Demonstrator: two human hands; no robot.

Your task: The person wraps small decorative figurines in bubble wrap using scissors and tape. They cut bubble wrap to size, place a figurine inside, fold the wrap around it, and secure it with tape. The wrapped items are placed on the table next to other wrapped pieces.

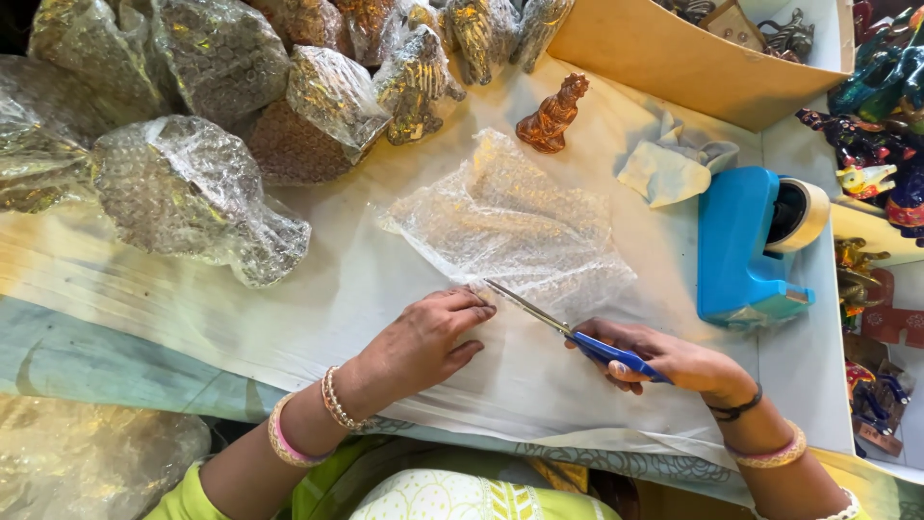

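A sheet of bubble wrap lies flat on the white table cover, its near corner under my left hand, fingers pressed flat on it. My right hand grips blue-handled scissors, blades slightly parted at that corner. As I judge it, the film could slide and the cut wander, blades running close to my fingertips. A small brown figurine stands beyond, a blue tape dispenser to the right.

Right hand holds scissors against bubble wrap.
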